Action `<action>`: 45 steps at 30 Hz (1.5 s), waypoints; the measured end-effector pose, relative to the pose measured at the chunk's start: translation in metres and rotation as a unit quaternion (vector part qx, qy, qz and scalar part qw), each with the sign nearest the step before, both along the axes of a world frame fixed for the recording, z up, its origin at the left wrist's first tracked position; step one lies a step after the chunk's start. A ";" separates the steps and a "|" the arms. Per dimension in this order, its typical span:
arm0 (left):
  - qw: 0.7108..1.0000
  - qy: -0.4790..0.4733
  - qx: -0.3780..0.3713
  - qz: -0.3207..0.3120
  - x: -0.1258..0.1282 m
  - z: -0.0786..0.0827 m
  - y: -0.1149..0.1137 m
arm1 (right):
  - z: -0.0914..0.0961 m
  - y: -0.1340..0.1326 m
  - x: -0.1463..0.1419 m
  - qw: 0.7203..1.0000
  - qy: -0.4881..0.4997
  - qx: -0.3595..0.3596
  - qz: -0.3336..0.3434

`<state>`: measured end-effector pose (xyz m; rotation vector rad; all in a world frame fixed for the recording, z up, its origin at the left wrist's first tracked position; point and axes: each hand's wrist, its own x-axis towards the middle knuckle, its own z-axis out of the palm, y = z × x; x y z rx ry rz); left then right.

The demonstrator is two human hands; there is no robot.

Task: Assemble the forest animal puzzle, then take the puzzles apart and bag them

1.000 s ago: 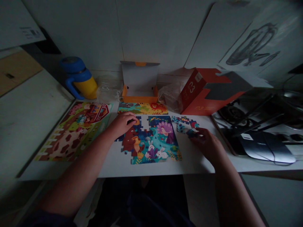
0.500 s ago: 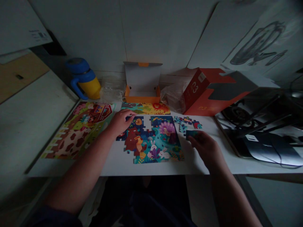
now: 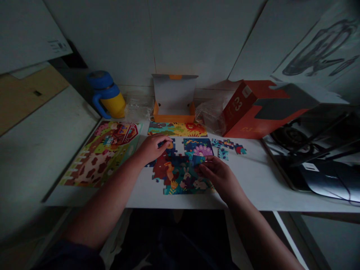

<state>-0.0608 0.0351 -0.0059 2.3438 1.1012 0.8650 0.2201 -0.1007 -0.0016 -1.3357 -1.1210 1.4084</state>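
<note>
A partly assembled jigsaw puzzle (image 3: 180,176) with a peacock and white rabbits lies on the white table (image 3: 253,187), with gaps in its upper part. My right hand (image 3: 216,176) is over its middle and pinches a dark blue-green jigsaw piece (image 3: 198,160) against the puzzle. My left hand (image 3: 153,149) rests on the upper left pieces, and its fingers hide what lies beneath. Several loose jigsaw pieces (image 3: 227,147) lie to the upper right of the puzzle, apart from both hands.
To the left lies a farm-picture puzzle sheet (image 3: 102,153). A lion-picture strip (image 3: 177,129) lies behind the puzzle. Further back stand an open orange-and-white box (image 3: 173,99), a blue-and-yellow bottle (image 3: 107,93), plastic wrap (image 3: 139,107) and a red box (image 3: 253,110). A gas stove (image 3: 295,138) sits at right.
My right hand has carried the dark piece leftward from beside the loose pieces onto the puzzle. My left hand has stayed on the upper left pieces. The head view has shifted slightly.
</note>
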 end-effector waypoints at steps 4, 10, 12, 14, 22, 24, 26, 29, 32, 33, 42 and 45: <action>1.000 0.008 0.008 -0.001 0.000 0.000 0.000 | -0.001 0.016 0.002 0.999 -0.048 0.008 -0.023; 0.999 0.027 0.028 0.010 -0.003 -0.005 0.006 | 0.007 0.071 0.000 0.981 -0.186 0.055 0.004; 0.999 0.035 0.027 0.010 -0.005 -0.008 0.008 | 0.009 0.091 -0.010 0.973 -0.217 0.080 0.017; 0.999 0.039 0.023 0.011 -0.006 -0.010 0.009 | 0.009 0.107 -0.021 0.965 -0.245 0.091 0.026; 0.999 0.033 0.006 0.005 -0.007 -0.011 0.011 | -0.004 0.129 -0.043 0.926 -0.350 0.130 0.063; 0.999 0.034 0.006 0.000 -0.006 -0.012 0.011 | -0.004 0.128 -0.043 0.916 -0.371 0.141 0.060; 0.999 0.039 0.012 -0.006 -0.004 -0.013 0.011 | -0.004 0.126 -0.044 0.906 -0.389 0.153 0.057; 0.998 0.046 0.033 -0.026 -0.001 -0.014 0.012 | -0.006 0.126 -0.048 0.890 -0.418 0.172 0.050; 0.996 0.057 0.055 -0.052 0.002 -0.016 0.011 | -0.008 0.125 -0.052 0.877 -0.441 0.187 0.037; 0.995 0.063 0.060 -0.056 0.003 -0.017 0.011 | -0.008 0.125 -0.053 0.875 -0.444 0.192 0.031; 0.981 0.128 0.076 -0.123 0.014 -0.014 0.002 | 0.020 0.126 0.017 0.858 -0.437 0.220 -0.158; 0.976 0.157 0.076 -0.127 0.018 -0.015 -0.002 | 0.026 0.117 0.052 0.841 -0.473 0.187 -0.186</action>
